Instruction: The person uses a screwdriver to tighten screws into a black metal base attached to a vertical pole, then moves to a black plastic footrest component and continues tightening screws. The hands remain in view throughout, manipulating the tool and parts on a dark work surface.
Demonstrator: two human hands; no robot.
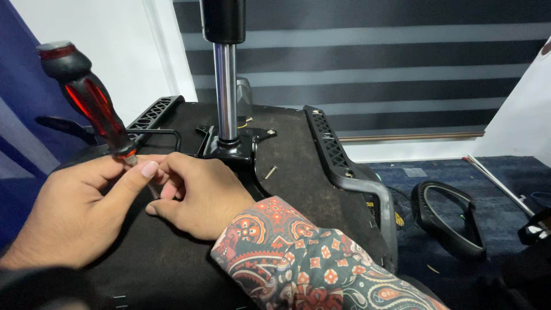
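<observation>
At nine o'clock in the view, the left hand (69, 215) is closing its thumb and fingers around the lower end of a screwdriver (92, 100), just where the red and black handle is meeting the metal shaft. The tool is standing nearly upright and leaning toward eleven o'clock, with its tip hidden between the two hands. The handle is looking hard and glossy, fat and rounded at the top, so it should be light, stiff and a little slick; the thick upper part is probably the firmest place to take hold of it for turning.

At the centre, the right hand (198, 198), in a patterned sleeve (304, 270), is curling loosely with its fingertips pinching at the shaft beside the left thumb.

Both hands are resting on the upturned chair seat (298, 172), whose underside is showing a dull, rough black fabric. At twelve o'clock a polished steel post (226, 92) is rising from a black metal plate (229, 146). A small loose screw (270, 171) is lying just to the plate's lower right. A ribbed black plastic armrest bracket (336, 155) is running along the seat's right edge. At three o'clock a black plastic armrest loop (450, 221) is lying on the blue carpet (493, 178).
</observation>
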